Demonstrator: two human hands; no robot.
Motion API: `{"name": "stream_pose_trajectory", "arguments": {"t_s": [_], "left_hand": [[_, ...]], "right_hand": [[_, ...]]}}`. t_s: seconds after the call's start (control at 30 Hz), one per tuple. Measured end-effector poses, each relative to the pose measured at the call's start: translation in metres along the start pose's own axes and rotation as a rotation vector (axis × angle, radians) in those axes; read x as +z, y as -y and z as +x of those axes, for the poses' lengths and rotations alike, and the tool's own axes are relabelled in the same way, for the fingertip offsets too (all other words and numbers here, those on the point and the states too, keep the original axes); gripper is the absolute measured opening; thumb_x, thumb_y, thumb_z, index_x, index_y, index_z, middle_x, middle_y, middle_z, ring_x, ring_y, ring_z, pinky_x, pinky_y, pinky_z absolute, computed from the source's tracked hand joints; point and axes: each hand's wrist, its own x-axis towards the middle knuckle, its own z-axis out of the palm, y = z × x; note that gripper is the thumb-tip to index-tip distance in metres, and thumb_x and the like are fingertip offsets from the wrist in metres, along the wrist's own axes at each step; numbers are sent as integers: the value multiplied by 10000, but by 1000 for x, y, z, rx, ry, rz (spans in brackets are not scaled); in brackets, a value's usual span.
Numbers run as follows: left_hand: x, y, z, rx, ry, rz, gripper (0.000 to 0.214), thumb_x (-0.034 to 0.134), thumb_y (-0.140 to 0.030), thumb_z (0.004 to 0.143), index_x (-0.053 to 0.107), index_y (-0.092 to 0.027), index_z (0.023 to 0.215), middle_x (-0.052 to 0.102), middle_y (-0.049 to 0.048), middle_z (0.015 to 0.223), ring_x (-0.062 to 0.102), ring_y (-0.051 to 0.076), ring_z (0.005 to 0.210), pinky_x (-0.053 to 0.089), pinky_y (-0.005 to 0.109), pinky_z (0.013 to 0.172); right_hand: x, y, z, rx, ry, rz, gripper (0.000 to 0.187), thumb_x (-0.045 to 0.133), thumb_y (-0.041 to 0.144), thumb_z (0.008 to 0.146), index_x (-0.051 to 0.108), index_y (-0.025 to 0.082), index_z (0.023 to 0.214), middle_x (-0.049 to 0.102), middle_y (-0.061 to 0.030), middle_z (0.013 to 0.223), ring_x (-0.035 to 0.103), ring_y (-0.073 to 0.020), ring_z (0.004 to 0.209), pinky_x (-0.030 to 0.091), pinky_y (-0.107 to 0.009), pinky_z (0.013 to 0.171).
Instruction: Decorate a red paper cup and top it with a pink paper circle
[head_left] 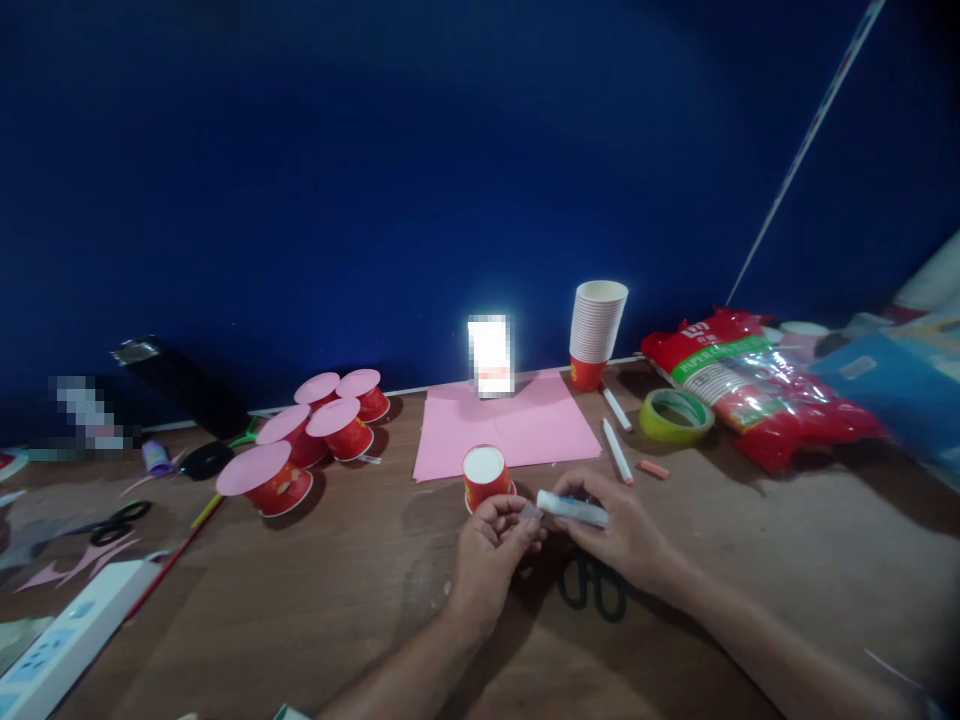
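My right hand [619, 525] grips a white glue stick [574, 508], its end pointing left. Close beside it, my left hand [499, 550] pinches a small translucent cap [531, 512] between thumb and fingers. Just behind my left hand, a red paper cup [484, 478] stands upside down, its white base facing up. Dark-handled scissors [592, 585] lie on the table below my right hand, partly hidden by it.
Pink paper sheets [506, 425] lie behind the cup. Several upside-down red cups topped with pink discs [341, 417] stand left. Stacked cups [598, 325], green tape [676, 417], white markers [617, 452] and a red cup package [750, 385] are right. A power strip [75, 630] is front left.
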Motion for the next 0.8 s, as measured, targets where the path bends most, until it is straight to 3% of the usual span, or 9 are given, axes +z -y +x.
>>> {"name": "stream_pose_trajectory", "arguments": {"t_s": [0.23,0.37,0.8], "left_hand": [[-2,1,0,5,13,24,408,806,-386,652,611,-133,905,701,35,758,644,117,662,505,219,628],[-2,3,2,19,-21,27,389,809,-361,649,622,-142,911,708,29,763,640,113,661,501,215,633],[-1,-1,-1,26,-60,58,340,811,-348,635,679,-139,867,721,43,731,642,132,644,516,251,638]], "right_hand": [[-2,4,1,-83,-14,-37,242,598,47,747,609,215,923,661,-1,877,619,-159,814,468,-261,745],[-4,3,2,-117,32,2,225,588,74,794,622,212,969,667,-21,917,627,-161,846,483,-264,758],[-13,10,3,-27,145,46,162,609,116,808,663,200,935,694,-29,901,643,-171,827,485,-267,729]]}}
